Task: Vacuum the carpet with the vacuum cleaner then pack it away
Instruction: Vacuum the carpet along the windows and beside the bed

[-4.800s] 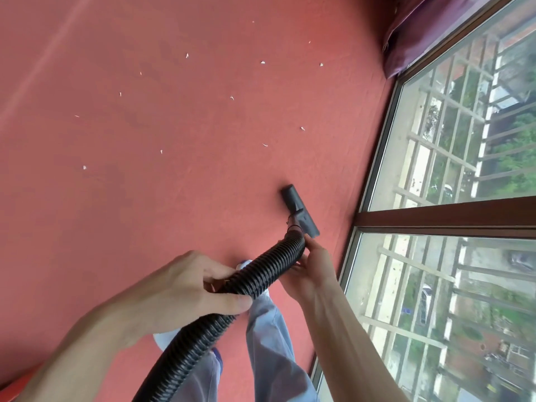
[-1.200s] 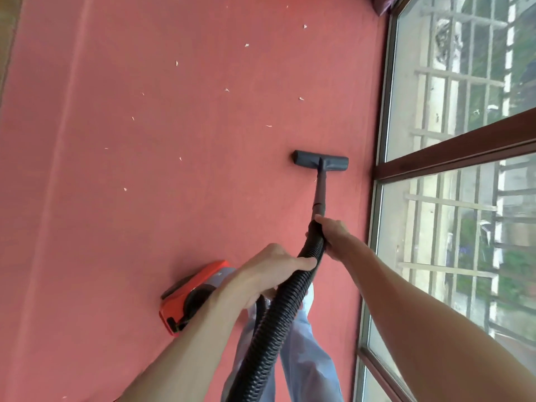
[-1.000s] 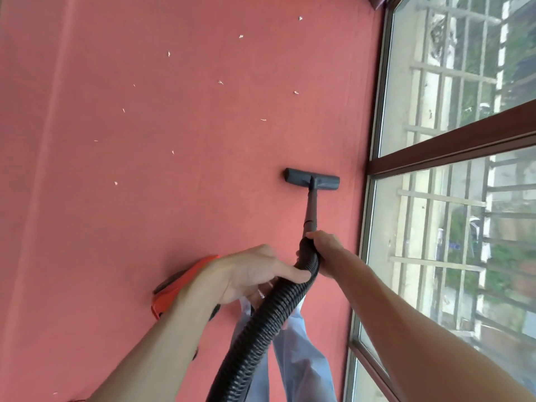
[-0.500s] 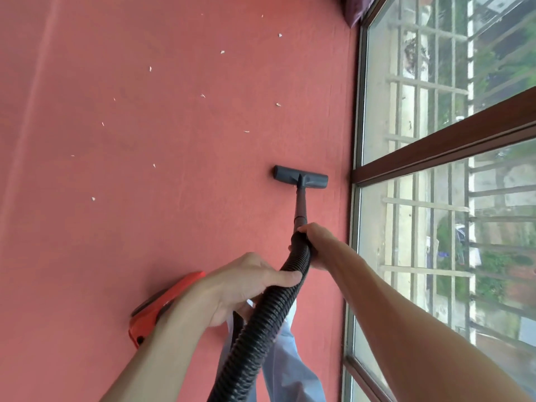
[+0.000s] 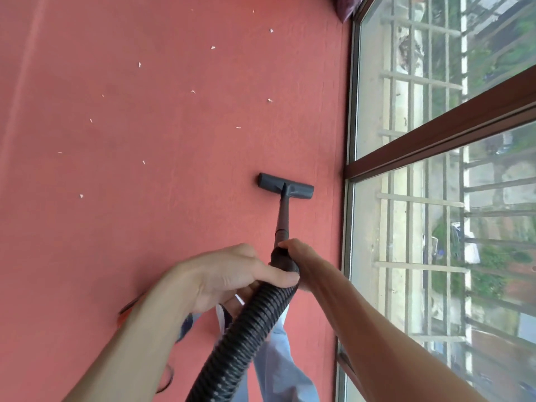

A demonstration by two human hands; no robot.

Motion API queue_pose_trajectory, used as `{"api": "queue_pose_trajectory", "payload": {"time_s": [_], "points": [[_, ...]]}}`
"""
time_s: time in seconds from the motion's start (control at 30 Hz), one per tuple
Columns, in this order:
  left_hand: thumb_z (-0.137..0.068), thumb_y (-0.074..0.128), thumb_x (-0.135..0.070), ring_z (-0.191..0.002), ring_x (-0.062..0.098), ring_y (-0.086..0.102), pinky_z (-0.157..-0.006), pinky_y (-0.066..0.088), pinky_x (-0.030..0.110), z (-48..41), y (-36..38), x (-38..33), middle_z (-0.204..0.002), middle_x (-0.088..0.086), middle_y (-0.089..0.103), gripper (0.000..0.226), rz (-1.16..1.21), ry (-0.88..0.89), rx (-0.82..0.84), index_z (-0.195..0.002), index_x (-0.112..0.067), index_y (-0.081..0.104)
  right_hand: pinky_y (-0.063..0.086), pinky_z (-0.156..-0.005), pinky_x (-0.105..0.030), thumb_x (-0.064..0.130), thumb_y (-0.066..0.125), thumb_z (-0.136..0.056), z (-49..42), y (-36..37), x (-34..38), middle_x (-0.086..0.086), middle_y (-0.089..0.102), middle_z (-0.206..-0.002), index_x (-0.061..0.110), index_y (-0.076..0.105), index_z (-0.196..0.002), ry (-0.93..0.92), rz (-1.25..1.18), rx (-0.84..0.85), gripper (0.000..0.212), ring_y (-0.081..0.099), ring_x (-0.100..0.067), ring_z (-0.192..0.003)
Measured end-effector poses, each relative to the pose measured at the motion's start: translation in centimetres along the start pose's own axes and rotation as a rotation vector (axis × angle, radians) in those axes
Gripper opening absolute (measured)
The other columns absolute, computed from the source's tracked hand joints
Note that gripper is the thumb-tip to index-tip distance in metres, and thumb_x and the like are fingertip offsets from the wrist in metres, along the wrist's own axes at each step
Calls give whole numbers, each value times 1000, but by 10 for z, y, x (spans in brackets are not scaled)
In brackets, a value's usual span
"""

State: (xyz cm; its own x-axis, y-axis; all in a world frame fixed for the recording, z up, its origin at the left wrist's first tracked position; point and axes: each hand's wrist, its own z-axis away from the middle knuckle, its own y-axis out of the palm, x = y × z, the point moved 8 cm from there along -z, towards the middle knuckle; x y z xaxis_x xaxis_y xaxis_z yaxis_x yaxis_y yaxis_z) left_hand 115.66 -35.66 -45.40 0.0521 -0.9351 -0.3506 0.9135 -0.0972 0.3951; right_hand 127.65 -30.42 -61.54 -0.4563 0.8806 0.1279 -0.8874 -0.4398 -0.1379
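Gripping the ribbed black hose (image 5: 246, 332) with both hands: left hand (image 5: 226, 274) wraps it from the left, thumb laid across the top, fingers curled underneath; right hand (image 5: 304, 262) closed round the smooth collar where the hose meets the thin dark tube (image 5: 282, 216). Tube slants forward and down to the wide dark nozzle (image 5: 285, 188), which lies flat on the red carpet (image 5: 130, 242), its right end near the window (image 5: 420, 68) but apart from it. White scraps (image 5: 269, 100) scattered over the carpet ahead and left of the nozzle, none touching it. Sliver of the orange vacuum body (image 5: 124, 313) on the carpet under the left forearm, mostly hidden. Pale blue trouser leg (image 5: 278, 361) below the hose. Brown window bar (image 5: 435, 134) crosses the glass; railings and greenery outside. Purple cloth (image 5: 346, 8) at the far corner
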Motion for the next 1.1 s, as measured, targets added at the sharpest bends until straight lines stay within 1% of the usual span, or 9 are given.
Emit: {"api": "queue_pose_trajectory", "payload": {"time_s": [0.1, 0.2, 0.27, 0.33, 0.37, 0.5, 0.73, 0.97, 1.1], "points": [[-87, 75, -34, -60, 25, 68, -66, 57, 38, 3, 8, 9, -72, 12, 70, 29, 13, -26, 45, -69, -11, 73, 50, -80, -43, 19, 47, -93, 1, -8, 5, -16, 62, -77, -1, 53, -94, -20, -8, 50, 21, 60, -29, -69], [-86, 76, -38, -61, 25, 64, -70, 57, 42, -14, 3, 7, -72, 9, 66, 34, 110, 37, -139, -85, -4, 73, 52, -86, -45, 20, 46, -93, -19, -10, 43, -17, 63, -79, 0, 53, -92, -70, 29, 39, 21, 62, -29, -69], [-85, 78, -38, -60, 27, 65, -71, 61, 46, -23, 4, 3, -73, 12, 67, 42, 189, 48, -219, -96, 2, 70, 57, -68, -39, 18, 45, -94, -25, -7, 53, -20, 62, -82, -2, 51, -100, -97, 28, 28, 22, 62, -29, -64], [-85, 77, -37, -62, 23, 67, -72, 60, 43, -25, 10, -1, -73, 9, 70, 37, 122, 51, -178, -96, -2, 72, 52, -47, -30, 15, 45, -95, -25, -10, 39, -22, 61, -84, -4, 49, -103, -86, 23, 26, 22, 61, -28, -57], [-85, 77, -36, -61, 22, 67, -70, 58, 40, -23, 14, 0, -73, 8, 71, 31, 84, 38, -133, -90, -5, 73, 51, -46, -29, 16, 46, -95, -20, -13, 25, -22, 61, -83, -4, 49, -102, -61, 4, 34, 21, 61, -28, -57], [-87, 75, -29, -54, 21, 65, -54, 54, 27, -3, 36, 13, -74, 11, 68, 23, 18, -23, 48, -78, -9, 69, 47, -70, -40, 21, 50, -91, -2, -39, -18, -15, 62, -68, -2, 53, -103, -11, -35, 75, 26, 60, -27, -60], [-85, 78, -29, -59, 18, 61, -55, 53, 28, 16, 48, 3, -76, 9, 64, 19, 70, 130, 61, -80, -12, 71, 45, -57, -37, 18, 51, -93, 26, -56, 1, -13, 59, -62, 2, 50, -96, -101, -206, 90, 16, 56, -24, -56], [-78, 82, -39, -55, 24, 61, -59, 56, 37, 23, 34, -9, -72, 12, 61, 28, 173, 152, 2, -70, -15, 70, 39, -72, -42, 22, 56, -86, 26, -43, 31, -14, 58, -68, 1, 56, -90, -125, -93, 69, 21, 52, -26, -61], [-84, 78, -37, -47, 27, 60, -47, 53, 32, 14, 19, -14, -66, 15, 57, 36, 268, 186, -52, -77, -6, 61, 40, -67, -39, 22, 54, -86, 14, -31, 58, -13, 56, -66, 3, 54, -86, -147, -61, 40, 18, 52, -25, -58]]}}
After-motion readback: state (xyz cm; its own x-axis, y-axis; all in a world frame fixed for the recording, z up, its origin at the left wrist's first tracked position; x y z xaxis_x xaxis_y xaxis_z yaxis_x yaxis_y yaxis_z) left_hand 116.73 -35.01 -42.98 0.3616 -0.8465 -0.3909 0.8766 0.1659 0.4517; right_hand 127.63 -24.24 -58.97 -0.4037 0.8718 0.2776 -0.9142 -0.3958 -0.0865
